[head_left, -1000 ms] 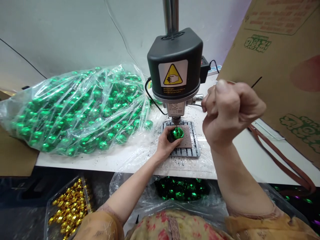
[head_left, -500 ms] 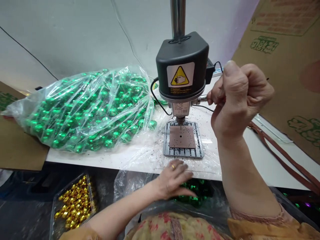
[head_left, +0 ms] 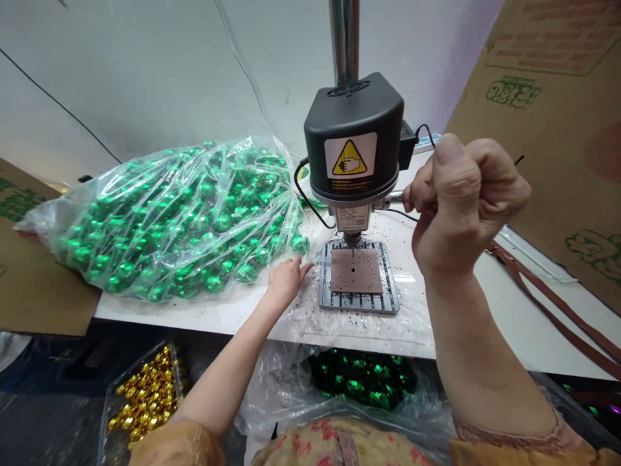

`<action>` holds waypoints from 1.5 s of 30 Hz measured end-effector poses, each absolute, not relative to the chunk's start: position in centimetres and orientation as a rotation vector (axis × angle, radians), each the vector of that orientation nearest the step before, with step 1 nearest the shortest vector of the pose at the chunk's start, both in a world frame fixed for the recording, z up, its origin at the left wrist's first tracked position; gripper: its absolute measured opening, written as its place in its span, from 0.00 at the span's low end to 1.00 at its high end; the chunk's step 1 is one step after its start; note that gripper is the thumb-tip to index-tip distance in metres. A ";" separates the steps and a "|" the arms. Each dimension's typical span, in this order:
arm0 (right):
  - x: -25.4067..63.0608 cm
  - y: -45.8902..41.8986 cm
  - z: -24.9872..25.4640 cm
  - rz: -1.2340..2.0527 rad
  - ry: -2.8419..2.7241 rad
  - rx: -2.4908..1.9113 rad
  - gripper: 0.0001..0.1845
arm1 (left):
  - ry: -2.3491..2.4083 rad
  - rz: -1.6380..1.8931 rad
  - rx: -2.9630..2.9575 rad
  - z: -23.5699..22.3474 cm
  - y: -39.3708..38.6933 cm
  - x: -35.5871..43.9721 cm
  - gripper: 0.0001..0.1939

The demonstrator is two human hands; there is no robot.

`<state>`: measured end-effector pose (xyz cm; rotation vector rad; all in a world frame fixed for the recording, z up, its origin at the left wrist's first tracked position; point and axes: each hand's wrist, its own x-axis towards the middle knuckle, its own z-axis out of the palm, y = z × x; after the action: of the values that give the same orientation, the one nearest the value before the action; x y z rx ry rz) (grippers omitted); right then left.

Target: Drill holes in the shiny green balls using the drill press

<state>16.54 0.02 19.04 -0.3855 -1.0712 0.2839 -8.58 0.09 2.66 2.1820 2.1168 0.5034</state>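
Observation:
My right hand (head_left: pixel 460 197) is closed round the feed handle (head_left: pixel 396 197) of a small black drill press (head_left: pixel 353 139). Below the drill chuck, a brownish square plate (head_left: pixel 356 279) with a hole lies on the slotted metal base (head_left: pixel 326 299); no ball sits on it. My left hand (head_left: pixel 285 279) is at the mouth of a clear plastic bag (head_left: pixel 194 213) of shiny green faceted balls. Its thumb is spread toward the base and the fingers point at a loose green ball (head_left: pixel 300 244). The fingertips are partly hidden, and nothing shows in them.
Below the table (head_left: pixel 223 310) edge, an open plastic bag holds more green balls (head_left: pixel 363 378). A clear bin of gold balls (head_left: pixel 150 395) stands lower left. Cardboard boxes (head_left: pixel 543 129) flank both sides. Dark shavings litter the base, and brown straps (head_left: pixel 548 298) lie at right.
My left hand has moved from above the lower bag of green balls, up and left, to the bag on the table. My right hand keeps its hold on the handle.

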 end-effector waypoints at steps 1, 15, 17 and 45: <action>16.5 0.0 19.0 0.283 -1.073 -0.381 0.25 | 2.153 0.563 2.206 3.1 0.3 -8.3 0.13; 16.6 0.2 18.8 0.267 -1.060 -0.359 0.25 | 2.079 0.020 2.469 5.9 7.1 -9.8 0.18; 16.6 0.1 18.8 0.267 -1.064 -0.377 0.25 | 2.121 0.077 2.450 5.7 6.9 -10.0 0.19; 16.9 0.4 17.8 0.149 -1.161 -0.519 0.23 | 1.071 1.290 1.219 2.6 1.6 -1.9 0.29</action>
<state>16.85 0.44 17.75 -0.5192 -1.1612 0.1493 -1.87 1.58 2.63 1.2185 1.0714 1.2895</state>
